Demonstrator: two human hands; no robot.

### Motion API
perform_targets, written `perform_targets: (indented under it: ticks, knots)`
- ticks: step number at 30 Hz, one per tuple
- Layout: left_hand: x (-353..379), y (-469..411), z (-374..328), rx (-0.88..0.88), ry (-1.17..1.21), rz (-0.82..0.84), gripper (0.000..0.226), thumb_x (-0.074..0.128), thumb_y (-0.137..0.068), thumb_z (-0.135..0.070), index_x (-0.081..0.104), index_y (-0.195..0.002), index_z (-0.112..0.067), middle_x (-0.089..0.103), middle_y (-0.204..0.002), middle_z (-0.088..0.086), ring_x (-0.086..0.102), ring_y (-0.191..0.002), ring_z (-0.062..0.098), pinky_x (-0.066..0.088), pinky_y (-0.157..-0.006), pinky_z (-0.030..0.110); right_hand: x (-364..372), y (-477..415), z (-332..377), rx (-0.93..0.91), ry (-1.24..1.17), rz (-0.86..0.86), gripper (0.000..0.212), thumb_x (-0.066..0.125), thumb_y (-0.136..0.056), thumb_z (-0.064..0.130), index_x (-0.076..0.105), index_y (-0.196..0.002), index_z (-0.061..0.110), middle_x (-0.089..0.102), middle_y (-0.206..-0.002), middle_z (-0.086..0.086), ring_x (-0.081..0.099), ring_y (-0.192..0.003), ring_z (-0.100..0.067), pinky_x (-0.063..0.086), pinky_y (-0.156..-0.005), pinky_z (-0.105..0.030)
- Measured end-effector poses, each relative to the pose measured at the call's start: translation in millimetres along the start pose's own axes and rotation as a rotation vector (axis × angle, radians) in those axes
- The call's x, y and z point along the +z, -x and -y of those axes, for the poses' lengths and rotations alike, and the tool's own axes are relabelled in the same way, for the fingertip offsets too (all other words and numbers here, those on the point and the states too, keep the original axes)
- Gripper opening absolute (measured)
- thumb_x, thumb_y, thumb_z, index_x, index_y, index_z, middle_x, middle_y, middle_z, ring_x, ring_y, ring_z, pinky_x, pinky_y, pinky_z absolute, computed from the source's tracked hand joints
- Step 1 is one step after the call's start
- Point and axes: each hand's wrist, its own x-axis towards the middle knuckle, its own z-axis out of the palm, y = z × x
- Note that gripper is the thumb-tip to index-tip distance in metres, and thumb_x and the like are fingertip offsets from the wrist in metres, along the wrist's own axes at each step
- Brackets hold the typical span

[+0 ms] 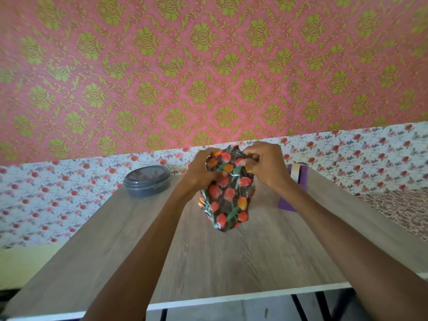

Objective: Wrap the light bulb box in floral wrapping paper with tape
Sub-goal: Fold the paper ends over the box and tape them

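Item: light bulb box, hidden inside floral wrapping paper (228, 200) — stands over table (208, 262) middle, long axis upright. Your left hand (201, 169) and right hand (264, 165) equally near, both at top end, fingers curled, pinching gathered paper. Tape unseen.

Your left hand (201, 169) grips the upper end of the wrapped box (228, 198), and your right hand (264, 165) pinches the floral wrapping paper (234, 158) bunched at its 12 o'clock. On the tabletop (208, 262), a grey lidded container (147, 179) sits at the box's 10 o'clock and a purple bag (298, 181) at its 3 o'clock.
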Motion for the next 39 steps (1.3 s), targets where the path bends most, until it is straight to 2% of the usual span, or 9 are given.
perform_targets:
  ticks: [6, 11, 14, 17, 23, 27, 31, 35, 39]
  knots:
    - [6, 20, 22, -0.009, -0.03, -0.084, 0.017, 0.079, -0.079, -0.01, 0.063, -0.081, -0.013, 0.066, -0.076, 0.0, 0.061, -0.073, 0.014, 0.049, -0.068, 0.025, 11, 12, 3, 0.051, -0.123, 0.181, 0.035, 0.088, -0.068, 0.017, 0.077, -0.1, 0.009, 0.074, -0.085, -0.001, 0.066, -0.07, -0.001, 0.053, -0.071, -0.011]
    - [8, 26, 38, -0.006, 0.037, -0.088, 0.028, 0.077, -0.082, -0.015, 0.056, -0.066, -0.02, 0.049, -0.053, -0.018, 0.046, -0.052, -0.002, 0.039, -0.056, 0.009, 5, 29, -8, 0.16, -0.326, 0.234, 0.029, 0.082, -0.074, 0.007, 0.075, -0.102, 0.011, 0.074, -0.092, 0.007, 0.071, -0.084, -0.004, 0.054, -0.08, -0.016]
    - [8, 26, 38, -0.008, 0.095, -0.088, 0.035, 0.073, -0.087, -0.022, 0.049, -0.064, -0.012, 0.044, -0.057, -0.011, 0.046, -0.054, 0.0, 0.039, -0.058, 0.011, 4, 34, -15, 0.236, -0.369, 0.244, 0.026, 0.078, -0.078, 0.002, 0.075, -0.101, 0.014, 0.076, -0.098, 0.002, 0.072, -0.088, -0.013, 0.057, -0.081, -0.023]
    - [12, 25, 34, -0.005, 0.094, -0.156, 0.034, 0.072, -0.088, -0.023, 0.056, -0.065, -0.005, 0.05, -0.058, -0.005, 0.049, -0.052, -0.002, 0.039, -0.054, 0.009, 6, 34, -15, 0.298, -0.355, 0.19, 0.022, 0.077, -0.08, 0.002, 0.075, -0.101, 0.007, 0.075, -0.091, -0.006, 0.07, -0.067, -0.01, 0.059, -0.066, -0.024]
    - [25, 24, 28, -0.035, 0.194, -0.191, 0.031, 0.068, -0.092, -0.032, 0.064, -0.07, -0.01, 0.067, -0.068, 0.01, 0.067, -0.065, 0.015, 0.054, -0.064, 0.031, 12, 34, -16, 0.451, -0.381, -0.027, 0.016, 0.08, -0.077, 0.003, 0.077, -0.092, 0.009, 0.075, -0.078, -0.003, 0.069, -0.063, -0.013, 0.058, -0.059, -0.023]
    - [34, 21, 25, -0.028, 0.194, -0.222, 0.039, 0.061, -0.09, -0.052, 0.069, -0.07, -0.02, 0.073, -0.083, 0.014, 0.071, -0.082, 0.032, 0.056, -0.083, 0.049, 16, 35, -24, 0.333, -0.206, -0.03, 0.01, 0.078, -0.081, 0.007, 0.077, -0.09, 0.012, 0.071, -0.074, 0.01, 0.064, -0.063, 0.005, 0.05, -0.065, -0.012]
    - [39, 18, 21, 0.037, 0.171, -0.328, 0.028, 0.062, -0.093, -0.043, 0.072, -0.076, -0.023, 0.074, -0.079, 0.003, 0.071, -0.078, 0.022, 0.058, -0.079, 0.043, 15, 38, -22, 0.213, -0.102, -0.012, 0.013, 0.076, -0.085, 0.022, 0.077, -0.094, 0.013, 0.066, -0.073, 0.013, 0.058, -0.066, 0.009, 0.043, -0.065, -0.007]
    - [41, 16, 13, 0.196, 0.062, -0.297, 0.011, 0.063, -0.095, -0.028, 0.073, -0.096, -0.024, 0.073, -0.085, -0.011, 0.066, -0.077, -0.004, 0.049, -0.071, 0.011, 17, 32, -22, 0.246, -0.088, 0.07, 0.026, 0.082, -0.078, 0.025, 0.075, -0.102, 0.016, 0.07, -0.09, 0.007, 0.059, -0.072, -0.001, 0.043, -0.064, -0.011]
    - [33, 12, 3, 0.256, -0.041, -0.274, 0.008, 0.066, -0.093, -0.022, 0.073, -0.096, -0.023, 0.07, -0.089, -0.017, 0.064, -0.077, -0.005, 0.046, -0.07, 0.006, 23, 24, -23, 0.313, -0.085, 0.084, 0.018, 0.084, -0.075, 0.019, 0.077, -0.087, 0.008, 0.066, -0.073, 0.013, 0.057, -0.066, -0.001, 0.038, -0.061, -0.009]
